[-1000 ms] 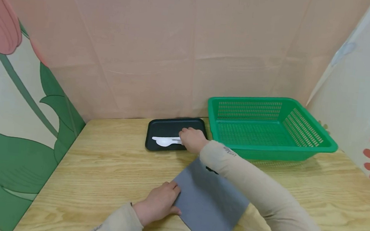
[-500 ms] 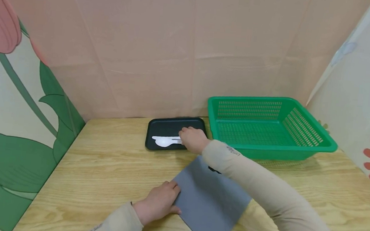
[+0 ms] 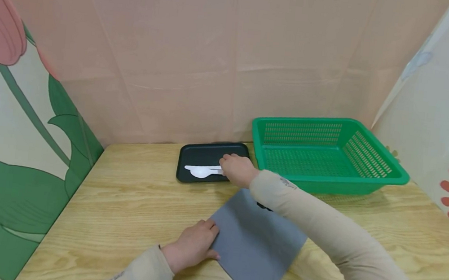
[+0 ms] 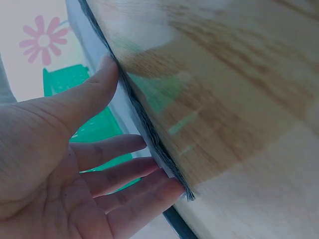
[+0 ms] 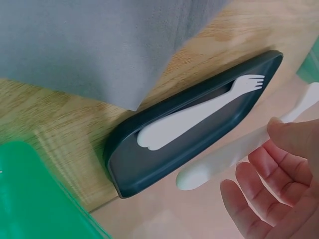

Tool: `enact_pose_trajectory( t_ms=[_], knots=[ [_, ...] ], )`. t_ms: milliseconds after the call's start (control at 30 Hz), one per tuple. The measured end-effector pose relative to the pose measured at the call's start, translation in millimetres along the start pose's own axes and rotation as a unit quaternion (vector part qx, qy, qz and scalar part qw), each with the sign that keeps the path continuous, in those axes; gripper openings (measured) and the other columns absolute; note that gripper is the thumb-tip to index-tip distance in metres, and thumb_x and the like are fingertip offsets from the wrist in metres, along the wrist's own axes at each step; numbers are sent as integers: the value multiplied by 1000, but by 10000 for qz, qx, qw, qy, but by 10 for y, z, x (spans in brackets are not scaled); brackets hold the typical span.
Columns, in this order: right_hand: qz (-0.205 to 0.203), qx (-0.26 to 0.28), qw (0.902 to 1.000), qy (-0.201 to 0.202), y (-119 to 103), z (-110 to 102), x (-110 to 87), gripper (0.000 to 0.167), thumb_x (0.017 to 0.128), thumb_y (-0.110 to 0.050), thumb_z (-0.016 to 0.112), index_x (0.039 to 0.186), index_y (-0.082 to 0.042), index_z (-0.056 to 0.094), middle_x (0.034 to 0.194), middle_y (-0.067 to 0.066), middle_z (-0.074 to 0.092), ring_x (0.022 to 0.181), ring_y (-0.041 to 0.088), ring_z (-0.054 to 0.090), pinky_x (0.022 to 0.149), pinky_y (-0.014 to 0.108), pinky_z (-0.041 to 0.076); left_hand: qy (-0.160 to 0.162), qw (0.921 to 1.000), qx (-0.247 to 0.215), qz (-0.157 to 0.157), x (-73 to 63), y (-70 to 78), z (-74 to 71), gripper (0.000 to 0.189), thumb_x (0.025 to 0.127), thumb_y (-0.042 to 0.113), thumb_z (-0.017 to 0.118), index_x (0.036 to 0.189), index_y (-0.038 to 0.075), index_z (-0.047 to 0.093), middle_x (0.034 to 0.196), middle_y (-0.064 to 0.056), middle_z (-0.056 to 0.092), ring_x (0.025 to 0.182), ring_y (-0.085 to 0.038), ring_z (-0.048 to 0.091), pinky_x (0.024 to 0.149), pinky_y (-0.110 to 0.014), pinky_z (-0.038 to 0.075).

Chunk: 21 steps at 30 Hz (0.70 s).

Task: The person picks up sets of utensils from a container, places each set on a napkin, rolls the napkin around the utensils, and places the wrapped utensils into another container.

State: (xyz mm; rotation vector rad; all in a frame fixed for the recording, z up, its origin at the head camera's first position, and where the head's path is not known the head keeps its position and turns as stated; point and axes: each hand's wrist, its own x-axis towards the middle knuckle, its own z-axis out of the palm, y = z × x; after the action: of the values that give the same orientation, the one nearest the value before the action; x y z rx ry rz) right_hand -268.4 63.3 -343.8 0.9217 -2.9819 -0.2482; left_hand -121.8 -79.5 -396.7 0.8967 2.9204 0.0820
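Note:
My right hand [image 3: 238, 170] pinches a white plastic spoon [image 5: 219, 162] by its handle over the dark tray [image 3: 203, 153]. In the head view the spoon's bowl points left. A white fork [image 5: 189, 122] lies in the tray, with a second rounded handle end showing at its butt. My left hand [image 3: 194, 245] rests at the left edge of a folded grey cloth [image 3: 255, 246] lying askew on the table. In the left wrist view its fairly straight fingers [image 4: 119, 186] touch the layered cloth edge, thumb along that same edge.
A green perforated basket [image 3: 329, 185] stands right of the tray, against the back of the wood-grain table [image 3: 134, 194]. A pink sheet [image 3: 167, 62] hangs behind. Flower-printed panels flank both sides. My right forearm passes over the cloth's far right part.
My right hand and the spoon have shifted slightly to the right; the right forearm has swung a little right too. The left hand and cloth stay put.

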Motion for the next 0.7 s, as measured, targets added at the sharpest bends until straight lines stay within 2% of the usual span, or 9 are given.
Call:
enact_pose_trajectory(
  t_ms=[400, 700],
  knots=[
    [-211, -103, 9995, 212, 20, -43, -78, 17, 93, -22, 58, 104, -10, 62, 97, 3, 61, 84, 18, 57, 72, 29, 53, -11, 10000, -2, 0, 1, -5, 1, 57, 72, 46, 74, 109, 5, 61, 106, -5, 58, 90, -18, 57, 68, -27, 52],
    [-340, 23, 9988, 346, 65, -41, -163, 17, 93, -24, 57, 102, -10, 61, 94, 3, 60, 80, 17, 56, 70, 28, 53, 4, 10000, -2, 6, -1, 2, 4, 56, 72, 46, 73, 108, 5, 61, 105, -5, 58, 88, -18, 57, 67, -27, 52]
  ],
)
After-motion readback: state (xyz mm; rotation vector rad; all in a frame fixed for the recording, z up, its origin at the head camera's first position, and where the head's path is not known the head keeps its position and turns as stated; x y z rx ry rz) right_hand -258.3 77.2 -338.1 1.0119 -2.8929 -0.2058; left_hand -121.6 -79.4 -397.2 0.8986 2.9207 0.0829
